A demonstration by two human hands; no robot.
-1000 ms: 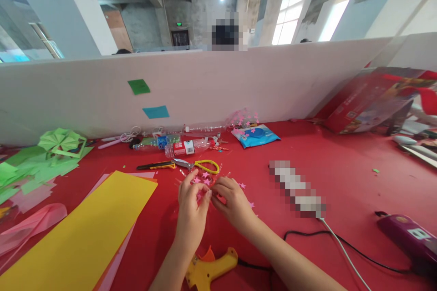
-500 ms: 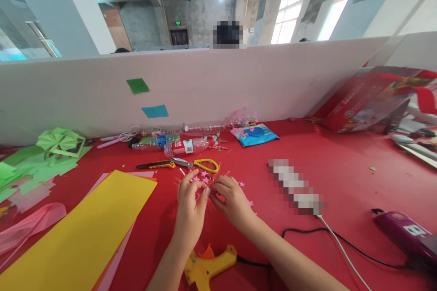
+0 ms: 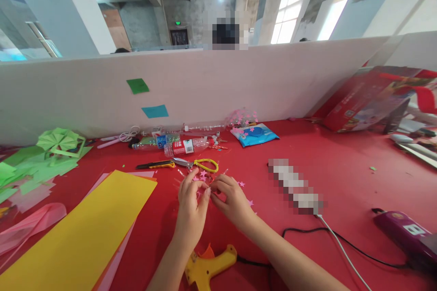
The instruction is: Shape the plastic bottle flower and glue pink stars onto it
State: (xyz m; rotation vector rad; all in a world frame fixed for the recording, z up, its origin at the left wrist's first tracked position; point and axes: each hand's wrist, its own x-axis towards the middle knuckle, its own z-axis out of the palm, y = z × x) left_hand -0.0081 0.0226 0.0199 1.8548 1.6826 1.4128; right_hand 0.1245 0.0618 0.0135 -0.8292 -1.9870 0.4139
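My left hand (image 3: 191, 207) and my right hand (image 3: 232, 198) meet over the red table, thumbs and fingertips pinched together at one spot. What they pinch is too small to make out. Just behind the fingers, and partly hidden by them, are clear plastic strips with pink stars (image 3: 204, 175) on and around them. A few loose pink stars (image 3: 251, 203) lie to the right of my right hand. Beyond the fingertips rest yellow-handled scissors (image 3: 206, 165) and a utility knife (image 3: 157, 164). Below my wrists lies a yellow glue gun (image 3: 211, 269), partly covered by my left forearm.
Yellow paper sheets (image 3: 78, 232) cover the left front. Green paper pieces (image 3: 44, 168) are heaped behind them. Plastic bottles (image 3: 184, 147) and a blue packet (image 3: 256, 135) line the white partition (image 3: 205, 82). A purple device (image 3: 406, 234) and cables (image 3: 337, 236) lie on the right.
My hands stay pinched together, with only a very slight shift to the right. The plastic strips and pink stars behind the fingers have moved a little. Nothing else on the table differs.
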